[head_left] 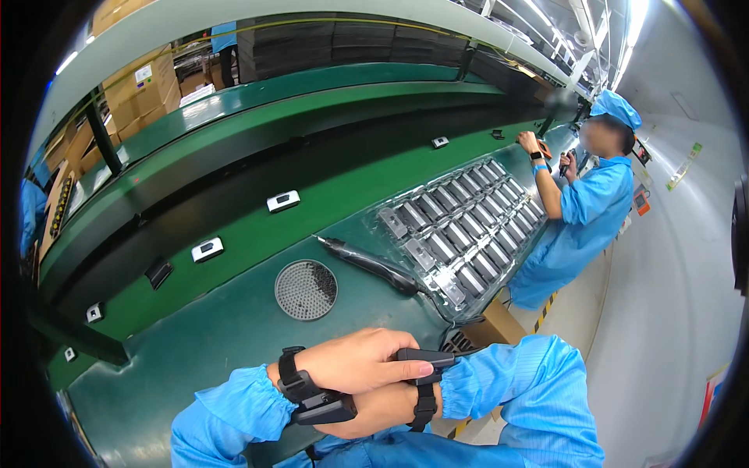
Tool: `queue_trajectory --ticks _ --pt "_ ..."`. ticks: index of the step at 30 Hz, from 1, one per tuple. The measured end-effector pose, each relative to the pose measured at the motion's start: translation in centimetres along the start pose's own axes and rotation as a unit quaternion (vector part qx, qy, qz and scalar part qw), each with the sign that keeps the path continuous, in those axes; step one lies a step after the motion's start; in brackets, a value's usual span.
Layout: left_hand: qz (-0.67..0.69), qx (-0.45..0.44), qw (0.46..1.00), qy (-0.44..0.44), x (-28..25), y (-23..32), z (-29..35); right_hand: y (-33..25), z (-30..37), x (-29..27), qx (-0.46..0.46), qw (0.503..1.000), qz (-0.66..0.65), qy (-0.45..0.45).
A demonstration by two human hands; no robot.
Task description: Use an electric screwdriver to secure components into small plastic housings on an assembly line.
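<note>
My two hands are crossed over each other at the near edge of the green table. My left hand (355, 360) lies on top, its thumb and fingers closed around a small black device (425, 360) strapped to my right wrist. Underneath, my right hand (378, 409) reaches leftward, with its fingers hidden below my left wrist. A second black device (324, 409) is strapped at my left wrist. Beyond my hands, a round grey dish (306, 290) with a dimpled surface holds small dark pieces on one side. A black electric screwdriver (374, 267) rests beside it.
Rows of grey-black housings fill a clear plastic tray (417, 251) to the right. White-and-black parts (283, 201) sit spaced along the green conveyor (343, 183). At the far right a co-worker in blue (597, 191) holds a tool. A cardboard box (503, 324) stands below the table edge.
</note>
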State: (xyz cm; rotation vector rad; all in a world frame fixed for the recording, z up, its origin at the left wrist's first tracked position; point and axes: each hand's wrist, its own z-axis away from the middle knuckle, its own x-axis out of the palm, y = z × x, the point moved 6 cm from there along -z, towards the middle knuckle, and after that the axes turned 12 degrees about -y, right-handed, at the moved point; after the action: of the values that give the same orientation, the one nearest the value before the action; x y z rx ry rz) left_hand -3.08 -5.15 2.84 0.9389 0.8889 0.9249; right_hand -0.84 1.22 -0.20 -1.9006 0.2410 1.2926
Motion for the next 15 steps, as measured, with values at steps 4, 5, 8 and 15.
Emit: queue_trajectory --ticks 4,5,8,15 --pt "-0.029 0.055 0.997 0.04 -1.0 -0.1 0.9 1.1 -0.2 -1.9 0.044 0.997 -0.069 0.009" --pt "-0.029 0.056 0.997 0.041 -1.2 -0.1 1.2 1.2 0.0 -2.4 0.038 0.998 0.05 0.014" --pt "-0.085 0.132 0.983 0.1 -1.8 1.5 2.3 2.4 0.4 -2.0 0.046 0.999 0.02 0.016" --pt "-0.15 0.144 0.973 0.102 -1.8 2.1 2.4 3.6 1.2 -1.7 0.091 0.992 -0.048 0.07"
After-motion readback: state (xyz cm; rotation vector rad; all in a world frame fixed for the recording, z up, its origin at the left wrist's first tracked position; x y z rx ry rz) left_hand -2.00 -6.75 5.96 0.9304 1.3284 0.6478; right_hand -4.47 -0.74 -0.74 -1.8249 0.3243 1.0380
